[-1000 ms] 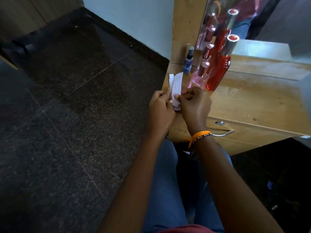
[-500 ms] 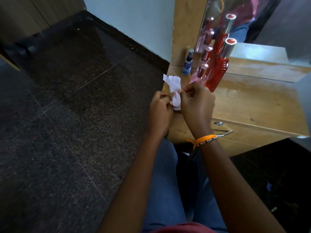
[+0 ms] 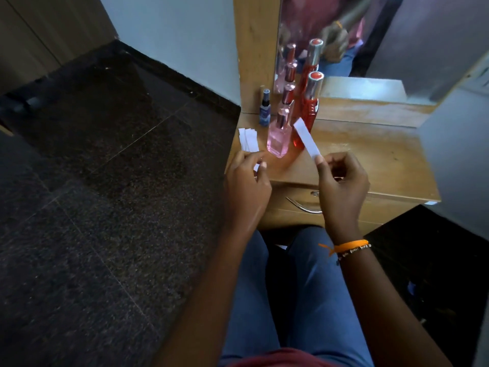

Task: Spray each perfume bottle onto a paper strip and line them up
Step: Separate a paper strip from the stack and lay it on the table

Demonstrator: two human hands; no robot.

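My right hand had a pinch grip, thumb and forefinger closed on the near end of one paper strip, which slanted up and away toward the bottles. My left hand had its fingers curled at the near left edge of the desk; a scrap of white showed under the fingertips, but I could not tell whether it was pinched. Just beyond that hand the spare strips lay in a loose fan on the desk's left edge. To their right stood the pink bottle, the tall red bottle behind it, and the small blue bottle farther back by the mirror. All three appeared capped and untouched, and no strip was laid out in a row, so I judged the task barely begun: one strip singled out, every spraying and the lining up still ahead.
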